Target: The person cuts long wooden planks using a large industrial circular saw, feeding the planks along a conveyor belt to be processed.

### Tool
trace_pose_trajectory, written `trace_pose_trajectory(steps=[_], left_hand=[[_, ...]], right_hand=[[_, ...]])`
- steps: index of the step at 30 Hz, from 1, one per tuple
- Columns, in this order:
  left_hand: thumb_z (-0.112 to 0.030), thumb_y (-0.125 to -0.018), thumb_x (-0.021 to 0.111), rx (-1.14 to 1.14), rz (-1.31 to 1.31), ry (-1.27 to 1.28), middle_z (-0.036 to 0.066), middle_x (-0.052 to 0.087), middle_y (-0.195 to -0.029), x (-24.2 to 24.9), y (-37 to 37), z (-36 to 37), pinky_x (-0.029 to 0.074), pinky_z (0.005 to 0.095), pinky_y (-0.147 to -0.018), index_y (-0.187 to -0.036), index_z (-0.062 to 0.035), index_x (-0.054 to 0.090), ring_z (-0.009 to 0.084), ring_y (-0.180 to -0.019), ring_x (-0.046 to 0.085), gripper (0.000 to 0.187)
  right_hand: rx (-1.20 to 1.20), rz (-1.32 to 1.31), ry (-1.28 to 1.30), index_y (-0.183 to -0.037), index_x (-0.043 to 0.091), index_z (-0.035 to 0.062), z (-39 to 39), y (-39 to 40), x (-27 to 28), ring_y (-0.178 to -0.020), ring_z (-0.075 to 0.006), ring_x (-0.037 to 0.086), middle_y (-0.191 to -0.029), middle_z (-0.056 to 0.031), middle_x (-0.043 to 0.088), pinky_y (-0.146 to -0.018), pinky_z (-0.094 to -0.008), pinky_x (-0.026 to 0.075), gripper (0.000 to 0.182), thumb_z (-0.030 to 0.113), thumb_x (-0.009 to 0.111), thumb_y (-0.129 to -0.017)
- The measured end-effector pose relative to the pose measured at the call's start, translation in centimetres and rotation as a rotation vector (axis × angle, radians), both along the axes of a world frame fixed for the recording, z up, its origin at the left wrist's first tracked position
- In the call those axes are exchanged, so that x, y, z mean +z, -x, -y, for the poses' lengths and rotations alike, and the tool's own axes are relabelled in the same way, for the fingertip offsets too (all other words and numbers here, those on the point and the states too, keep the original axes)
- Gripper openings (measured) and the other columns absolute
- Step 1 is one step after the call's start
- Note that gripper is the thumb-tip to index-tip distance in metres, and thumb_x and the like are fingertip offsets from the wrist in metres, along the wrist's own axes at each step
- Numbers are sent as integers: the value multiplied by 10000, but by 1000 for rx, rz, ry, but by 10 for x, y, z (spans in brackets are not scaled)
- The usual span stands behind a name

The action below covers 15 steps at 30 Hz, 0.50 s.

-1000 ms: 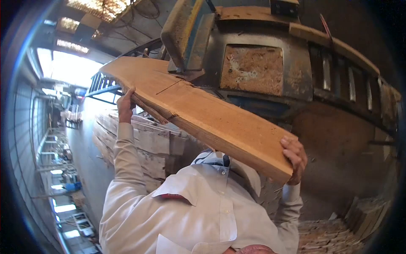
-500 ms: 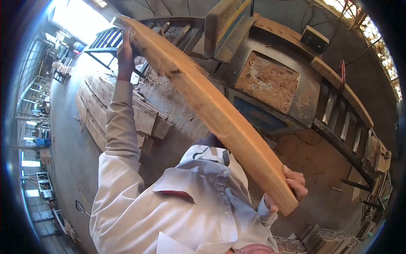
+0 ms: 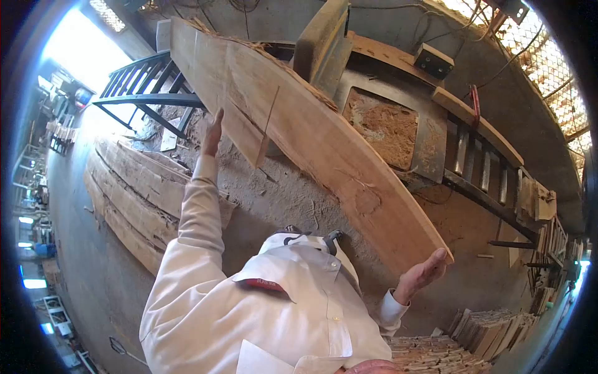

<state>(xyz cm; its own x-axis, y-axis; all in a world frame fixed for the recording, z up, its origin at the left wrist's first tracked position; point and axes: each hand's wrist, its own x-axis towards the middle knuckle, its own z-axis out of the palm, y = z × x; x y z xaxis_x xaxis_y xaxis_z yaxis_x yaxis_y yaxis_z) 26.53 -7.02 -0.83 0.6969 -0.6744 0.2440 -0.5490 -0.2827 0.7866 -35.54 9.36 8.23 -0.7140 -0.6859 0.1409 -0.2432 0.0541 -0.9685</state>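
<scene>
A long, wide wooden plank (image 3: 324, 149) lies diagonally before me, its broad face showing, with a crack and rough bark along the upper edge. My left hand (image 3: 213, 134) is at its lower edge toward the far left end, fingers stretched out and not wrapped round the wood. At the near right end, my right hand (image 3: 423, 274) holds the plank's corner, with its fingers partly hidden. Behind the plank stands a machine with an upright guard (image 3: 321, 47) and a metal table (image 3: 430, 146) with a recess full of sawdust (image 3: 381, 128).
Roller conveyors flank the machine, one at the left (image 3: 149, 98) and one at the right (image 3: 498, 206). Large rough slabs (image 3: 128, 199) lie on the floor at left. Stacked wood strips (image 3: 486, 330) are at the lower right. A red clamp (image 3: 475, 106) stands beside the machine.
The plank has turned from its narrow edge to its broad face. My left hand has moved down from its far end and opened. My right hand has shifted slightly up at the near end.
</scene>
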Motion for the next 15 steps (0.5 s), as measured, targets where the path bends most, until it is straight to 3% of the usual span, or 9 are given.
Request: trace_pose_trajectory(steps=[1,3,5,7,10,15], left_hand=[[-424,-907,714,-25,-227,-78,216,654,-1135,-15,-10,-13,484,418,-893,-1290,48,573,292,-1048,620,624],[-473,-877,735,-229,96,-418,234,659,-1189,-61,-33,-41,482,455,-946,-1303,41,575,322,-1100,630,687],[-510,-851,756,-221,-263,-358,211,668,-1221,-69,-39,-59,489,469,-977,-1311,18,583,322,-1121,638,721],[-536,-829,779,13,-1262,170,148,680,-1231,-61,-15,-58,504,460,-985,-1312,-22,596,291,-1110,645,729],[-557,-837,764,-132,-1451,282,98,677,-1246,-100,-48,-67,513,433,-999,-1322,-71,596,266,-1108,646,707],[-533,-881,727,-102,-1382,263,87,677,-1239,-112,-44,-81,525,405,-976,-1300,-46,603,235,-1088,649,655]], right_hand=[[-36,13,-45,-1213,559,-54,-4,-7,3,-1041,-268,561,-1154,-175,579,-917,-396,476,651,558,543,-994],[-93,41,-129,-1282,509,-47,-9,-22,9,-1070,-300,594,-1203,-207,582,-928,-429,492,742,623,544,-967],[-14,93,-161,-1318,479,-48,-17,-35,7,-1094,-305,589,-1234,-211,569,-945,-432,492,757,626,521,-977],[22,186,-195,-1336,471,-48,-35,-40,-12,-1128,-306,581,-1270,-209,561,-965,-427,490,753,621,493,-992],[21,319,-245,-1344,478,-53,-58,-44,-68,-1179,-308,569,-1320,-206,554,-992,-413,484,747,615,451,-1011],[29,300,-291,-1364,454,-89,-76,-51,-96,-1176,-313,577,-1309,-214,564,-989,-414,488,822,649,430,-1003]])
